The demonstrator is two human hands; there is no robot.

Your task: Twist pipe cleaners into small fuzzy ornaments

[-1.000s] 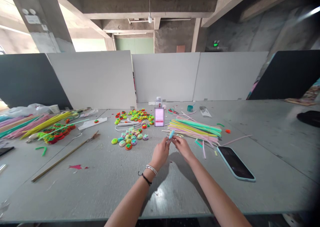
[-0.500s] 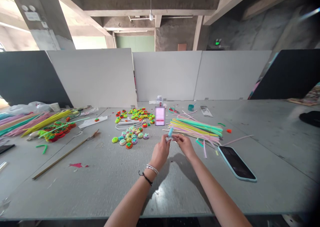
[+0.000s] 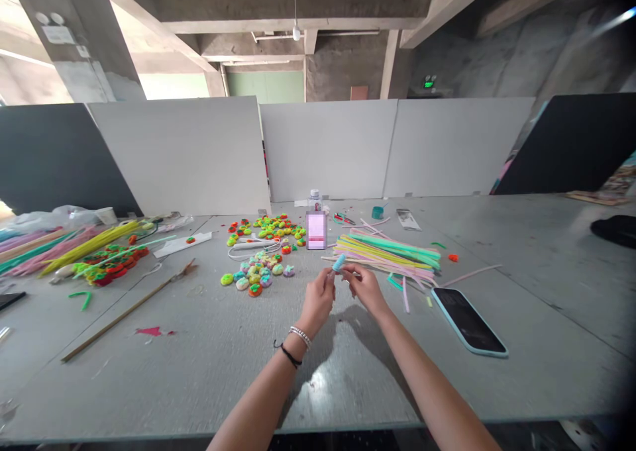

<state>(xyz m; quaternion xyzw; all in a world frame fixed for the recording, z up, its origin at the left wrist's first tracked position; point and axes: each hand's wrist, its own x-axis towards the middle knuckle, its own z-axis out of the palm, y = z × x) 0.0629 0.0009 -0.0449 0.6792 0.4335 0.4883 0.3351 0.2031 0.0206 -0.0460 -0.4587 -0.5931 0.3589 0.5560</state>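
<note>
Between my two hands, above the table, is a light blue coil of pipe cleaner [image 3: 338, 263]. My left hand [image 3: 318, 297] pinches its lower left end between thumb and fingers; silver beads and a black cord circle that wrist. On the other side, the fingertips of my right hand [image 3: 366, 288] close on the coil's right side. Just beyond my right hand lies a bundle of pastel and yellow pipe cleaners [image 3: 387, 255]. Left of my hands sits a group of small pastel pipe cleaner pieces [image 3: 258, 269].
A lit phone [image 3: 317, 231] stands upright before a bottle [image 3: 315, 198]. Another phone [image 3: 470, 322] lies at right. More pipe cleaners [image 3: 89, 242] and a wooden stick [image 3: 124, 313] lie at left. White panels [image 3: 328, 150] line the table's far edge.
The blue coil has tipped from nearly upright to leaning right, and my fingers have shifted slightly around it. The whole view has moved a little.
</note>
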